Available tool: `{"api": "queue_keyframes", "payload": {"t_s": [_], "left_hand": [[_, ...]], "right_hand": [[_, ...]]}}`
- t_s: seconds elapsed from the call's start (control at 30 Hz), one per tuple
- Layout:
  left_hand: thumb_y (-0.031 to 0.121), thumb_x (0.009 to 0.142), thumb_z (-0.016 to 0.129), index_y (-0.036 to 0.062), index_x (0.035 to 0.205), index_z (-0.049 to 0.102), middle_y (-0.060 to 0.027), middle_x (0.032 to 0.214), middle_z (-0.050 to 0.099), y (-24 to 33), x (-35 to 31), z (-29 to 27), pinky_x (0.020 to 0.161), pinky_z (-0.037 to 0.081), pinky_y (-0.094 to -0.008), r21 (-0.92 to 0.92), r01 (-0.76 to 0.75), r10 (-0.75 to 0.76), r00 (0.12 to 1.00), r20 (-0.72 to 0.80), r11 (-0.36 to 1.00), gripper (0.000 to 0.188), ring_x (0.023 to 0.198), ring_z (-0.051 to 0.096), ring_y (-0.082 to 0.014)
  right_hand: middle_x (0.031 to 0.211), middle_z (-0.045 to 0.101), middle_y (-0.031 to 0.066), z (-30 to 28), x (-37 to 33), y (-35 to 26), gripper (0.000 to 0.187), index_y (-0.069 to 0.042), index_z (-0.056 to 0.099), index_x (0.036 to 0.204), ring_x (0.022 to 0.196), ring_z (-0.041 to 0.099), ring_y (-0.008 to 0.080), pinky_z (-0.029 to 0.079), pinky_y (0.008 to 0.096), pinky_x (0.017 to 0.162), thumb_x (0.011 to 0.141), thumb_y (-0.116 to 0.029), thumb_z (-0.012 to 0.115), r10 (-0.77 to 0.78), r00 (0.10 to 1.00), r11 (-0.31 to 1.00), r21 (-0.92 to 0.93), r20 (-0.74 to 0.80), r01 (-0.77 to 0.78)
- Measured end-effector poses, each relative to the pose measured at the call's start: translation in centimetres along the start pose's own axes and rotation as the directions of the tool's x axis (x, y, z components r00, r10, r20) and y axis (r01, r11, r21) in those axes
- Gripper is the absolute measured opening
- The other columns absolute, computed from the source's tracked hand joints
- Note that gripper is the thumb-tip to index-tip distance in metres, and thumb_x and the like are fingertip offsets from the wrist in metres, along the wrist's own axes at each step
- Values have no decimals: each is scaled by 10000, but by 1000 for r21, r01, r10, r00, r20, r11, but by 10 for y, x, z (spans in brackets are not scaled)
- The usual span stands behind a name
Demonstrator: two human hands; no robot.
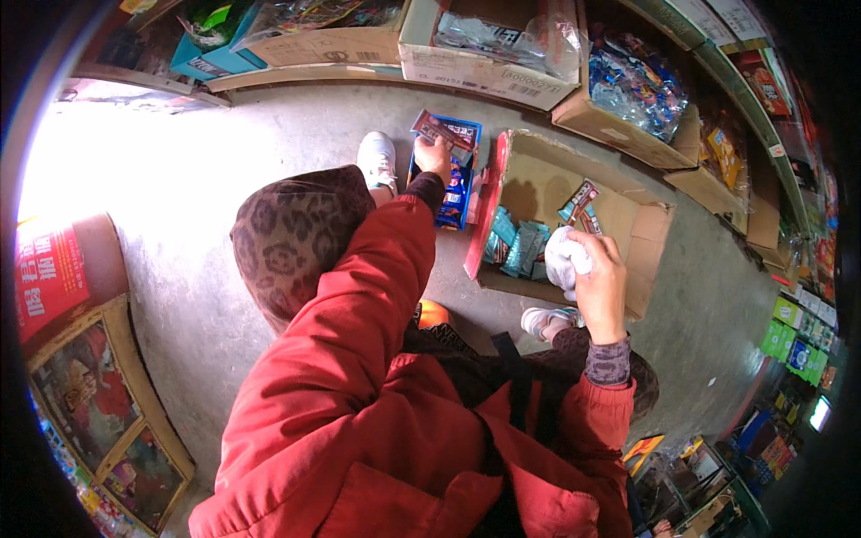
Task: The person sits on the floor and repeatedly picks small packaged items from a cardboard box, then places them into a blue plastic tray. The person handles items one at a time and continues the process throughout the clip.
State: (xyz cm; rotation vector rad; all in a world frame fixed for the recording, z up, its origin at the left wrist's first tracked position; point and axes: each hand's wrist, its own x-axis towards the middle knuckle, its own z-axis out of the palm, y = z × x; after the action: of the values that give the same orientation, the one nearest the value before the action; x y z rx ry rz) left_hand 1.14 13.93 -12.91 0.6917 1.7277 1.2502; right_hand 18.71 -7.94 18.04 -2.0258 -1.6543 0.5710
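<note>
My left hand (433, 160) reaches over a small blue box (473, 134) on the floor. Its fingers are closed on a brown-wrapped snack bar (456, 134) above the box's far end. Shiny blue snack packets (454, 192) fill the nearer part of that box. In my right hand (603, 285) is a bunched white cloth (567, 258), gripped over the near side of a larger open cardboard box (647, 231). Inside this box lie several teal-wrapped bars (526, 247) and a brown-and-teal bar (578, 201).
Shelves along the far side carry cartons, among them a white carton (489, 67) and a carton of wrapped sweets (637, 85). My shoes (378, 160) stand close to the boxes. At left is a wooden-framed glass case (112, 394); more goods line the right.
</note>
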Motion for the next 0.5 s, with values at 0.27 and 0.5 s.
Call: {"api": "queue_keyframes", "payload": {"t_s": [0.27, 0.5], "left_hand": [[97, 864, 669, 55, 1030, 588, -163, 961, 710, 11, -16, -6, 819, 511, -449, 223, -96, 109, 993, -48, 970, 189, 928, 685, -359], [49, 814, 739, 24, 1057, 617, -124, 1022, 723, -11, -8, 10, 865, 522, -375, -40, 54, -56, 997, -59, 998, 273, 943, 694, -256]], "right_hand": [[1050, 639, 149, -2, 0, -6, 465, -56, 674, 1098, 990, 660, 344, 525, 380, 852, 716, 180, 551, 23, 999, 1000, -5, 32, -23], [1060, 639, 150, -2, -4, -4, 496, -53, 674, 1092, 1002, 654, 350, 520, 384, 868, 690, 197, 528, 45, 997, 999, -15, 63, -44]]}}
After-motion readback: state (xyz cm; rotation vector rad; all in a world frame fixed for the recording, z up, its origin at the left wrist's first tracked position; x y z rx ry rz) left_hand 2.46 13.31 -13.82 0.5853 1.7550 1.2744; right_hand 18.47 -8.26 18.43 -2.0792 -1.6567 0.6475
